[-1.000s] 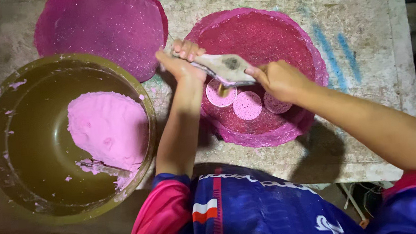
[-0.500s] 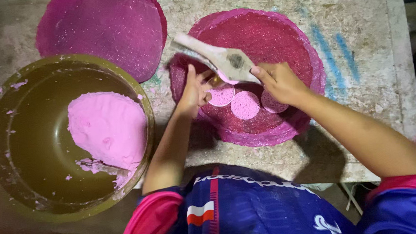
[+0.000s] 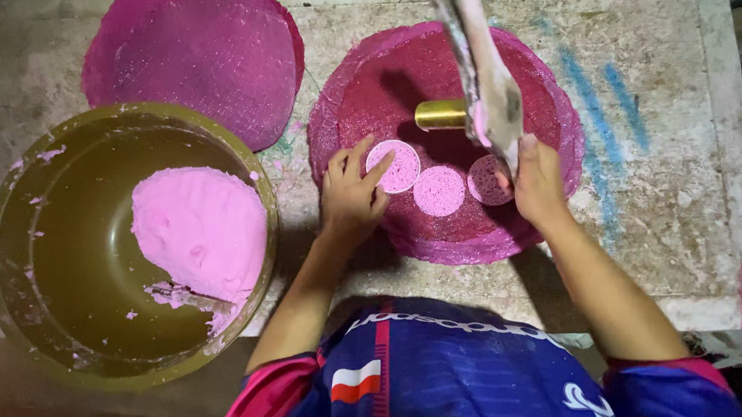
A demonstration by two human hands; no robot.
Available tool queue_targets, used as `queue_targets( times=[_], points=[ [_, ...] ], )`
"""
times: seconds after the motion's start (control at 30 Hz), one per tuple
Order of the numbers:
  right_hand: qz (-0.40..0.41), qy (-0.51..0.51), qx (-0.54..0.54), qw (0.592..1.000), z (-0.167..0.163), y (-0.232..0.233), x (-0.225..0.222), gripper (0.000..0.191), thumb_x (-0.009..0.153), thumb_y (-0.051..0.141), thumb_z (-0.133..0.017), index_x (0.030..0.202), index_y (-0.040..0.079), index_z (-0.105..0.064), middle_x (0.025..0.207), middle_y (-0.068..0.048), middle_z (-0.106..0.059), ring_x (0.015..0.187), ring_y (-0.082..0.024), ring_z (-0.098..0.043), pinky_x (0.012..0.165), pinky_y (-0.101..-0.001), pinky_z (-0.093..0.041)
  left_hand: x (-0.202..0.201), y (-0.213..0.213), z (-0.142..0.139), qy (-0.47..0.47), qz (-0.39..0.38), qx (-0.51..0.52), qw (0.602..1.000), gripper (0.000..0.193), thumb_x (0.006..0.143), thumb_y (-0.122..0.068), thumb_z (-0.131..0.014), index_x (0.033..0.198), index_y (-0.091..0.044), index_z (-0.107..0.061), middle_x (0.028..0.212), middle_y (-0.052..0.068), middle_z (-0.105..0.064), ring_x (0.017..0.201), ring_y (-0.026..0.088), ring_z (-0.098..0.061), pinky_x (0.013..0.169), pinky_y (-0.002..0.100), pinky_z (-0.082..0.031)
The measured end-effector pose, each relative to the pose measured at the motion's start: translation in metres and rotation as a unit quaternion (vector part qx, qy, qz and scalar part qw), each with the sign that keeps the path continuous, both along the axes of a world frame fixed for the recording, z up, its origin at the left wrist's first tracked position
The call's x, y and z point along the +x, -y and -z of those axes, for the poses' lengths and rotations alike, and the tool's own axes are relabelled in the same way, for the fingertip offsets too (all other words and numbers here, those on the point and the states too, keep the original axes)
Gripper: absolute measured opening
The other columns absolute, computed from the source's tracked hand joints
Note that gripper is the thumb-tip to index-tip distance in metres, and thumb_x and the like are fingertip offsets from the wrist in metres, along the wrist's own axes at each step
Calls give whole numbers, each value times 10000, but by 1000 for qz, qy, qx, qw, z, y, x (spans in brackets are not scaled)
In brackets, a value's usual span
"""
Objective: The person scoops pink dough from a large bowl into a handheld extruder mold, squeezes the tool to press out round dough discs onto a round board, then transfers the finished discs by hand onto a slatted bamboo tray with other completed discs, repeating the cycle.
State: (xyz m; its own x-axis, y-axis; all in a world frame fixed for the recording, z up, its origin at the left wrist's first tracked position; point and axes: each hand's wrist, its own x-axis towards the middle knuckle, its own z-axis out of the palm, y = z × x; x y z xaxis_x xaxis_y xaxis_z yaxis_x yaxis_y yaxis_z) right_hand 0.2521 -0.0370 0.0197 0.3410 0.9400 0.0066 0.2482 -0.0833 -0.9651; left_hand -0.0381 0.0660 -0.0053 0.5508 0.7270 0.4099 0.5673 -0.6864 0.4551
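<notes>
I see three pale pink pressed discs in a row on the magenta round mat (image 3: 452,229). My left hand (image 3: 350,194) lies flat beside them, fingers loosely spread, fingertips touching the left disc (image 3: 392,166) from its nine o'clock side; it grips nothing. The middle disc (image 3: 438,191) sits just at four o'clock from the left one, and the right disc (image 3: 485,180) lies just beside that, partly covered by my right hand (image 3: 534,178).

My right hand is closed around the lower end of a flat paddle (image 3: 482,76) caked with pink and grey residue, which rises toward twelve o'clock, raised above the mat. Just at nine o'clock of the paddle's blade I see a short brass cylinder (image 3: 441,115) lying on its side, above the discs; I cannot tell whether it touches the paddle.

The mat rests on a stained stone desk (image 3: 673,238) with blue streaks at three o'clock. A second magenta mat (image 3: 191,55) lies at ten o'clock, its edge overlapping the rim of a large olive bowl (image 3: 49,260) at nine o'clock. The bowl holds a heap of pink powder (image 3: 200,226).
</notes>
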Motion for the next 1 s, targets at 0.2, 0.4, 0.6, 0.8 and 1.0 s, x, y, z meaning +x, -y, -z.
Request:
queue_targets(
  times=[0.2,0.4,0.6,0.8,1.0],
  points=[
    [57,-65,21,996,12,36,2,776,1081,668,-205,905,21,-596,610,-29,-525,504,-125,-501,464,-282,-384,-3,14,-4,-14,24,15,1000,561,768,-124,-695,1314,-252,-708,1518,94,-512,1279,379,-490,1071,534,-418],
    [93,-120,53,987,16,51,4,762,1084,684,-240,987,2,-565,637,-56,-507,514,-142,-481,464,-290,-371,-2,14,-3,-27,35,6,999,571,777,-109,-710,1332,-240,-688,1538,95,-505,1313,405,-486,1097,536,-425],
    [108,-117,56,986,13,60,3,781,1077,686,-225,1007,-10,-573,634,-63,-508,509,-144,-483,463,-288,-371,5,7,-2,-22,35,2,999,576,788,-127,-710,1355,-223,-671,1551,114,-486,1322,422,-475,1112,541,-413],
    [115,-140,62,982,20,65,5,755,1099,665,-247,993,-19,-547,635,-75,-504,507,-157,-476,466,-296,-374,7,4,0,-45,22,-23,998,572,799,-162,-694,1369,-209,-672,1570,142,-430,1356,444,-413,1143,568,-350],
    [117,-168,81,975,27,68,5,736,1084,668,-264,1061,-12,-544,671,-76,-498,520,-155,-471,464,-292,-370,6,-10,6,-41,34,-96,994,828,802,-275,-771,1535,-173,-400,1588,164,-410,1396,441,-360,1180,580,-195]
  ],
)
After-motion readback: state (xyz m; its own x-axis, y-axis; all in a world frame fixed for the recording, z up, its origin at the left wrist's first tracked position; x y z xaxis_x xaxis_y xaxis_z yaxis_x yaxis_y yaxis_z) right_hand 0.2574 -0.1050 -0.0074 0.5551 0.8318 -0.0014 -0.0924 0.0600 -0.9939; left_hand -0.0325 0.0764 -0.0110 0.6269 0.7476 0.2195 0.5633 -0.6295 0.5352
